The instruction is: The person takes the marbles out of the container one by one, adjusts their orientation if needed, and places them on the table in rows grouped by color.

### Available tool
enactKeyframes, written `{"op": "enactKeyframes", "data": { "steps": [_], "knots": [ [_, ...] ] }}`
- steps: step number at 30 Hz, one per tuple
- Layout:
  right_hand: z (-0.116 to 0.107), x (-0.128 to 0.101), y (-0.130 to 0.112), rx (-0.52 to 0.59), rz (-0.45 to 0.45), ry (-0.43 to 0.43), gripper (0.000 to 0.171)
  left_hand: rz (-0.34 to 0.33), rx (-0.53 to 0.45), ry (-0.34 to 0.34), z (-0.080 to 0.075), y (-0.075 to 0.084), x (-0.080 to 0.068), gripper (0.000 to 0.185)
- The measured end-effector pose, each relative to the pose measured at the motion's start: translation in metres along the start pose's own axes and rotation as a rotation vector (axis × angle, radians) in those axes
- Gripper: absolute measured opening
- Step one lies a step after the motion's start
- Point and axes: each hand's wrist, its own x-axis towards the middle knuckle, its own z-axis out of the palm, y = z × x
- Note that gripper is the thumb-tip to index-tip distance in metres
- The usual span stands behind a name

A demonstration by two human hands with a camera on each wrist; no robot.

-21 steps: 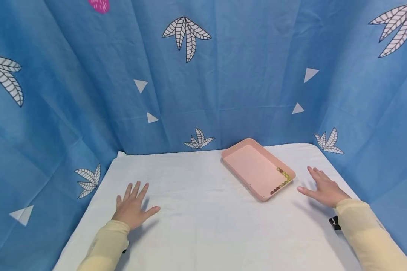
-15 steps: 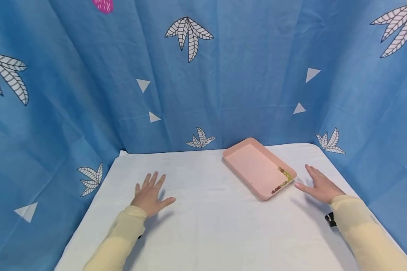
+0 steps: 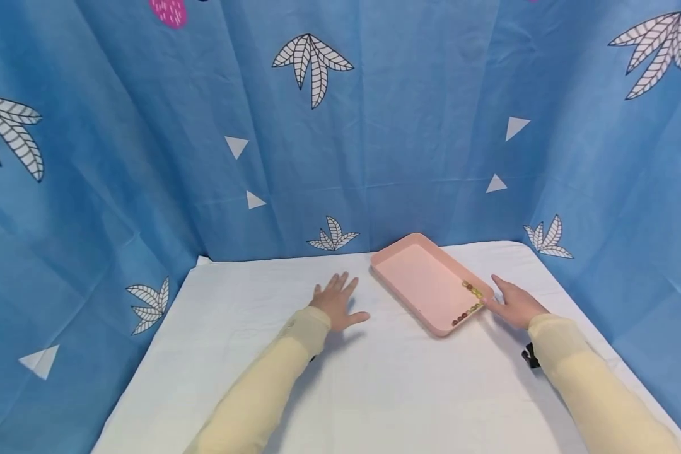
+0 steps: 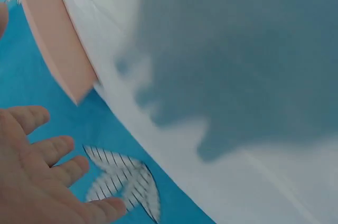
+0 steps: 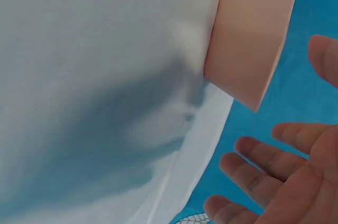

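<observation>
A shallow pink tray (image 3: 414,277) lies at an angle toward the back right of the white-covered table. Along its right end runs a line of small green, yellow and dark red beads (image 3: 470,301). My left hand (image 3: 336,306) hovers with spread fingers to the left of the tray, apart from it. At the tray's right corner is my right hand (image 3: 513,304), its thumb overlapping the rim in the head view and its fingers extended. Both wrist views show loose, extended fingers near the tray's outer wall (image 5: 251,34), with nothing held.
A white cloth (image 3: 386,391) covers the table. Blue curtains (image 3: 420,126) with leaf and triangle prints hang behind and on both sides. The tray's back corner stands close to the rear curtain. A dark wrist device (image 3: 530,356) shows under the right sleeve.
My left hand has travelled a long way right, toward the tray. My right hand has shifted a little left, up to the tray's corner. The tray stays in place.
</observation>
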Motion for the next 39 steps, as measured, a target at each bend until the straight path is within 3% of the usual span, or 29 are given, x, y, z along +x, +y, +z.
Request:
{"op": "enactKeyframes", "data": {
  "steps": [8,15,27,32,39],
  "knots": [
    [0.002,0.011,0.002,-0.025,0.006,-0.004,0.075,0.037,-0.027,-0.043,0.011,0.061,0.019,0.091],
    [0.008,0.021,0.005,0.000,0.013,-0.019,0.068,0.047,0.022,-0.027,0.024,0.087,0.028,0.088],
    [0.010,0.031,-0.003,-0.026,0.040,0.018,0.046,0.063,0.091,-0.010,0.035,0.092,0.033,0.071],
    [0.010,0.031,-0.009,-0.013,0.066,0.002,0.043,0.056,0.054,-0.013,0.031,0.089,0.027,0.068],
    [0.013,0.026,-0.020,0.092,0.092,-0.091,0.045,0.023,-0.030,-0.013,0.023,0.080,0.014,0.065]
  ]
}}
